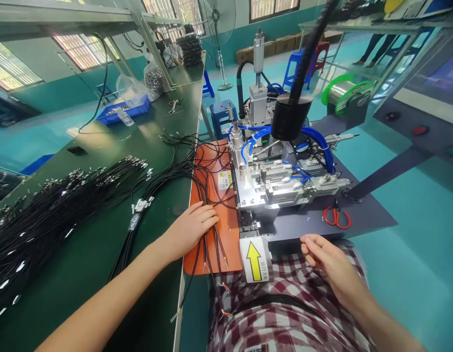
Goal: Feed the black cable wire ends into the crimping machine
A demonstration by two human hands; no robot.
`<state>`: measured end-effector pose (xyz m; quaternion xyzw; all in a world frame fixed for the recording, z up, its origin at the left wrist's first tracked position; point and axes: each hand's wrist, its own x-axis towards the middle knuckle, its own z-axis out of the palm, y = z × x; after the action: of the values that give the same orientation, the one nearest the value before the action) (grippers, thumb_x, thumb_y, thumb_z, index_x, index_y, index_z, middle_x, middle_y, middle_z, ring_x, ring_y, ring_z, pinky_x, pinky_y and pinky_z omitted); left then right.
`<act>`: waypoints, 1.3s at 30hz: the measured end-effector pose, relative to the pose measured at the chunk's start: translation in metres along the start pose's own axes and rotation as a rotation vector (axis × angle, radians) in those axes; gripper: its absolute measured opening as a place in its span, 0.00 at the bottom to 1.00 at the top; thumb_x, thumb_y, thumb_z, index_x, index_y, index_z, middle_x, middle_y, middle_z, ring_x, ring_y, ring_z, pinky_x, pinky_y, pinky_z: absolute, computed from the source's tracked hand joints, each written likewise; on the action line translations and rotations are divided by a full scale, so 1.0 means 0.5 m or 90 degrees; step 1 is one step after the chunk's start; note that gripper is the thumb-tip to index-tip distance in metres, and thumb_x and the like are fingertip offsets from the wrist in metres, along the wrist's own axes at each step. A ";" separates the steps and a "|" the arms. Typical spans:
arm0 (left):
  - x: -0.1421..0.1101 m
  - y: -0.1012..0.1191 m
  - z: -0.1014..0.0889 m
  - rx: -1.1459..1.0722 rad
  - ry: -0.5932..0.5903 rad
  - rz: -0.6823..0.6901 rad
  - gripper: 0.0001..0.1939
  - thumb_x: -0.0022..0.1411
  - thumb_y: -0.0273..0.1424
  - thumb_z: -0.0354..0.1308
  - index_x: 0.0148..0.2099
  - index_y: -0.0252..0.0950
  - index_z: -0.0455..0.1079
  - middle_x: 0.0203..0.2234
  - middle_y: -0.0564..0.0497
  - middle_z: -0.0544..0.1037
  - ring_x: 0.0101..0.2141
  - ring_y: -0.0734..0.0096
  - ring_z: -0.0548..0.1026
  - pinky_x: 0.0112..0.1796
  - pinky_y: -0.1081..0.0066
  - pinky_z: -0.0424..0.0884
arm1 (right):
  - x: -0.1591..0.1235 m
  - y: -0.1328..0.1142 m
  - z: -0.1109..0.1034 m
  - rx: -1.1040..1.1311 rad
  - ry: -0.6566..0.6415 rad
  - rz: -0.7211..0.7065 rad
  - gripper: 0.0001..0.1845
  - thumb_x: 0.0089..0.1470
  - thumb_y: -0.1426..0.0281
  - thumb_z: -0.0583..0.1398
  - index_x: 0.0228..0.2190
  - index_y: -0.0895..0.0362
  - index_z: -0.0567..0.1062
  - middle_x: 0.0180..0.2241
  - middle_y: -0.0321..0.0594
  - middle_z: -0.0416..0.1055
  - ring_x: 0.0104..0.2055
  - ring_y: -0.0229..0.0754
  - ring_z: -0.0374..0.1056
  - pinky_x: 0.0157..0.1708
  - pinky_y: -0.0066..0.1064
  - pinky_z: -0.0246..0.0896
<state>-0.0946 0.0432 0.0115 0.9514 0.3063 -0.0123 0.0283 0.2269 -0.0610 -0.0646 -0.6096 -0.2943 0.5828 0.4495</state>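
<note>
My left hand (197,225) lies palm down on an orange board (229,249), fingers stretched over several black cables (201,183). The stripped cable ends (206,266) spread out below that hand, and a few hang past the board's near edge. My right hand (323,256) is raised in front of the machine (277,190), with thumb and index finger pinched together. Whatever is between those fingertips, if anything, is too small to make out. Close to the board's right side is a white cover with a yellow arrow (253,261).
Red-handled cutters (336,217) lie on the machine's dark base. Bundles of black cables (65,200) cover part of the green table (153,274). A blue tray (123,111) stands farther back. A black tube-like fixture (290,117) hangs over the machine, near a green wire spool (345,93).
</note>
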 end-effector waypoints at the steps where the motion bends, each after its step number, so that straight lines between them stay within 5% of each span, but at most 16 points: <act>1: -0.004 -0.004 -0.001 0.021 -0.009 0.023 0.17 0.65 0.20 0.44 0.49 0.35 0.70 0.45 0.44 0.75 0.50 0.62 0.70 0.58 0.52 0.58 | -0.005 -0.009 0.005 -0.015 -0.014 -0.018 0.18 0.51 0.53 0.61 0.28 0.56 0.70 0.25 0.32 0.64 0.22 0.33 0.54 0.23 0.26 0.51; 6: -0.005 0.003 0.013 0.015 0.122 0.096 0.14 0.68 0.24 0.44 0.50 0.34 0.69 0.41 0.44 0.77 0.43 0.66 0.74 0.47 0.63 0.71 | -0.026 -0.052 0.059 -0.111 -0.091 -0.113 0.15 0.55 0.55 0.58 0.32 0.55 0.70 0.26 0.34 0.65 0.23 0.35 0.58 0.25 0.28 0.56; 10: -0.004 0.045 0.019 -0.007 0.205 0.108 0.16 0.67 0.24 0.46 0.56 0.32 0.64 0.44 0.41 0.76 0.45 0.63 0.73 0.46 0.61 0.70 | -0.030 -0.064 0.093 -0.165 -0.174 -0.158 0.16 0.61 0.57 0.52 0.38 0.54 0.71 0.29 0.37 0.68 0.27 0.37 0.62 0.30 0.30 0.59; 14: -0.011 0.098 0.018 -0.052 0.241 0.079 0.17 0.66 0.22 0.47 0.56 0.30 0.62 0.27 0.48 0.75 0.28 0.68 0.71 0.30 0.68 0.67 | -0.028 -0.061 0.100 -0.125 -0.221 -0.149 0.17 0.63 0.57 0.49 0.39 0.54 0.72 0.29 0.37 0.68 0.29 0.37 0.63 0.32 0.30 0.59; 17: -0.014 0.133 0.017 -0.099 0.249 0.025 0.16 0.66 0.21 0.47 0.54 0.30 0.63 0.24 0.50 0.74 0.24 0.71 0.68 0.27 0.71 0.64 | -0.033 -0.065 0.097 -0.023 -0.259 -0.140 0.15 0.62 0.58 0.53 0.41 0.53 0.72 0.31 0.36 0.68 0.28 0.35 0.62 0.32 0.28 0.60; 22: -0.007 0.176 0.017 -0.170 0.190 -0.053 0.13 0.68 0.24 0.43 0.50 0.30 0.66 0.22 0.52 0.72 0.22 0.71 0.67 0.24 0.72 0.64 | -0.038 -0.076 0.093 0.102 -0.291 -0.190 0.25 0.55 0.48 0.55 0.41 0.54 0.73 0.24 0.35 0.66 0.31 0.40 0.64 0.34 0.30 0.63; 27: 0.010 0.191 0.005 -0.311 0.082 -0.132 0.12 0.68 0.28 0.44 0.48 0.35 0.67 0.24 0.52 0.73 0.24 0.69 0.70 0.27 0.71 0.65 | -0.033 -0.081 0.107 -0.004 -0.155 -0.159 0.09 0.52 0.62 0.64 0.30 0.55 0.74 0.24 0.35 0.69 0.24 0.36 0.63 0.22 0.25 0.60; 31: 0.045 0.195 -0.010 -0.570 0.021 -0.210 0.15 0.66 0.29 0.48 0.55 0.41 0.59 0.35 0.52 0.75 0.35 0.69 0.72 0.35 0.71 0.67 | -0.021 -0.080 0.129 -0.032 -0.171 -0.108 0.05 0.52 0.67 0.63 0.28 0.56 0.74 0.20 0.33 0.69 0.22 0.35 0.65 0.22 0.25 0.61; 35: 0.076 0.192 -0.004 -0.818 0.001 -0.305 0.10 0.67 0.31 0.48 0.50 0.41 0.61 0.25 0.57 0.70 0.25 0.76 0.65 0.25 0.77 0.61 | -0.006 -0.084 0.133 -0.006 -0.210 -0.106 0.05 0.51 0.68 0.64 0.31 0.57 0.75 0.23 0.33 0.71 0.24 0.34 0.66 0.25 0.25 0.62; 39: 0.087 0.187 0.009 -0.894 0.022 -0.351 0.09 0.66 0.35 0.50 0.47 0.40 0.63 0.23 0.57 0.69 0.21 0.79 0.62 0.21 0.78 0.57 | 0.004 -0.094 0.126 -0.003 -0.173 -0.115 0.07 0.51 0.66 0.64 0.27 0.57 0.74 0.22 0.33 0.70 0.21 0.34 0.64 0.23 0.26 0.62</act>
<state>-0.0048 -0.0077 0.0095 0.5984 0.4698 0.1942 0.6193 0.1735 -0.0262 -0.0181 -0.4970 -0.4074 0.6167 0.4547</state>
